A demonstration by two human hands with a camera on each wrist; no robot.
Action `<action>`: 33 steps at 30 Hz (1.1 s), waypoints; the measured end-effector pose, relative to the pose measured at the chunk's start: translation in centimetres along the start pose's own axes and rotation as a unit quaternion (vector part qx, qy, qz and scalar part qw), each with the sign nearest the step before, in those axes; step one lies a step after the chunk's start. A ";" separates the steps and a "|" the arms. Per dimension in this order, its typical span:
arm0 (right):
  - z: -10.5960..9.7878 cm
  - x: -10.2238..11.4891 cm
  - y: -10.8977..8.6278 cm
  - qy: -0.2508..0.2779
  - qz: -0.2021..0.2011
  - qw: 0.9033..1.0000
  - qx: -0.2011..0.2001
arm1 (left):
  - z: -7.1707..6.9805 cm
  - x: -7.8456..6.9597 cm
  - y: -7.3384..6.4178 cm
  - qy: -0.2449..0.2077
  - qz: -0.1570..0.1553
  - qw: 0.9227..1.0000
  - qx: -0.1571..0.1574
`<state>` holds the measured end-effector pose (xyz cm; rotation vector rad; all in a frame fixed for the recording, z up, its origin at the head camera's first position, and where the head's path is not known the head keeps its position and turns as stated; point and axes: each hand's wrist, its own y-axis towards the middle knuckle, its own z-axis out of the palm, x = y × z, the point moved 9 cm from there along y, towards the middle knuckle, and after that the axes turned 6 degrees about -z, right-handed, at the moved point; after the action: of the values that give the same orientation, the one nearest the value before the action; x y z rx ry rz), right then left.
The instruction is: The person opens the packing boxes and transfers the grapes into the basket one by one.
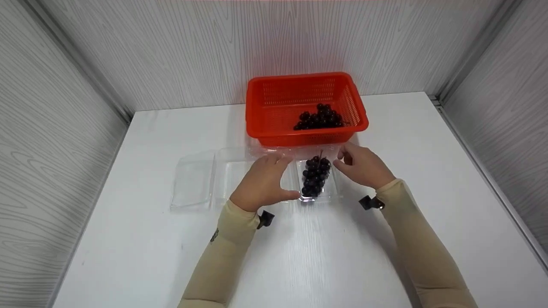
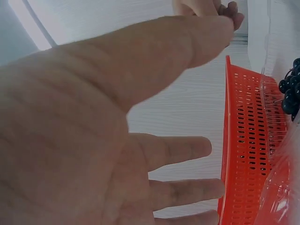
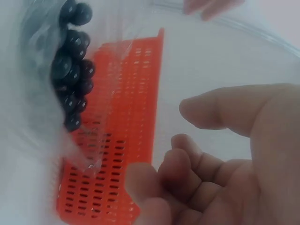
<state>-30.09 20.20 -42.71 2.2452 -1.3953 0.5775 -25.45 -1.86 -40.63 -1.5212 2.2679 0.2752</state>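
Note:
A bunch of dark grapes (image 1: 316, 177), its stem pointing toward the basket, lies in the right-hand part of some clear plastic packaging (image 1: 233, 179). To its left is my left hand (image 1: 263, 182), held over the plastic with the thumb spread from the straight fingers and nothing gripped. On the other side my right hand (image 1: 364, 164) hovers by the packaging's right edge. Its fingers (image 3: 176, 168) are loosely curled, the thumb stands apart, and no object is between them. Both wrist views also catch the grapes (image 2: 291, 91) through or beside the plastic.
Behind the plastic stands a red perforated basket (image 1: 306, 139) with more dark grapes (image 1: 321, 118) inside. A clear plastic piece, perhaps a lid (image 1: 192, 182), lies at the left. Wood-patterned panels (image 1: 192, 51) border the white table (image 1: 308, 256) at the back and sides.

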 end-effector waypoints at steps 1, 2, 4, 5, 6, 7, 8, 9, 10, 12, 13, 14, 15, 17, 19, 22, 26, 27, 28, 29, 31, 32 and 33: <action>0.1 0.3 0.0 0.006 -0.001 1.000 0.003 | 0.3 0.0 0.1 0.005 -0.001 1.000 0.005; 0.1 0.5 -0.1 0.011 -0.003 1.000 0.007 | 0.5 0.1 0.2 0.010 -0.004 1.000 0.009; 0.2 1.0 -0.1 0.018 -0.007 1.000 0.012 | 0.9 0.2 0.5 0.021 -0.009 1.000 0.015; 0.3 1.1 -0.1 0.020 -0.010 1.000 0.015 | 1.1 0.4 0.6 0.027 -0.013 0.999 0.019; 0.4 1.2 0.0 0.022 -0.011 1.000 0.018 | 1.4 0.5 0.8 0.036 -0.017 0.999 0.023; 0.5 1.3 0.0 0.023 -0.012 0.999 0.022 | 1.6 0.7 0.9 0.044 -0.020 0.998 0.026; 0.6 1.4 0.0 0.023 -0.015 0.999 0.025 | 1.8 0.8 1.1 0.051 -0.025 0.998 0.030; 0.8 1.4 0.1 0.023 -0.015 0.999 0.029 | 2.1 1.0 1.2 0.059 -0.028 0.997 0.033; 1.1 1.5 0.1 0.022 -0.016 0.999 0.033 | 2.4 1.1 1.3 0.066 -0.032 0.997 0.037; 1.8 1.6 0.2 0.020 -0.019 0.999 0.046 | 2.9 1.3 1.5 0.079 -0.038 0.995 0.044; 2.3 1.7 0.3 0.016 -0.023 0.998 0.054 | 3.1 1.3 1.5 0.081 -0.040 0.995 0.046; 2.7 1.8 0.4 0.011 -0.026 0.998 0.063 | 3.3 1.3 1.6 0.083 -0.041 0.995 0.048; 3.2 1.9 0.6 0.008 -0.028 0.997 0.073 | 3.5 1.3 1.6 0.083 -0.043 0.994 0.050; 4.1 2.0 0.9 0.005 -0.035 0.995 0.094 | 3.9 1.2 1.6 0.079 -0.045 0.994 0.055; 4.7 1.9 1.2 0.004 -0.034 0.993 0.111 | 4.2 1.2 1.7 0.075 -0.048 0.994 0.057; 5.2 1.8 1.6 -0.001 -0.029 0.991 0.131 | 4.3 1.2 1.7 0.082 -0.052 0.994 0.057; 5.6 1.9 1.8 -0.041 -0.034 0.987 0.151 | 4.4 1.5 1.9 0.099 -0.060 0.992 0.053; 5.8 2.0 1.8 -0.052 -0.036 0.986 0.157 | 4.4 1.6 1.9 0.101 -0.063 0.991 0.054; 5.9 2.1 1.8 -0.062 -0.038 0.984 0.163 | 4.5 1.7 1.9 0.103 -0.066 0.991 0.055; 6.1 2.1 1.8 -0.074 -0.039 0.982 0.171 | 4.5 1.8 2.0 0.104 -0.068 0.991 0.057; 6.6 2.3 1.8 -0.083 -0.038 0.978 0.189 | 4.7 1.9 1.9 0.104 -0.072 0.990 0.063; 6.8 2.3 1.7 -0.088 -0.038 0.976 0.198 | 4.8 2.0 1.9 0.102 -0.073 0.990 0.066; 7.0 2.4 1.7 -0.091 -0.038 0.974 0.205 | 4.9 2.0 1.9 0.100 -0.074 0.990 0.068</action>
<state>-29.80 13.85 -46.92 2.7268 -1.3653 0.7020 -26.78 -0.99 -45.98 -1.6997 2.2534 -0.0770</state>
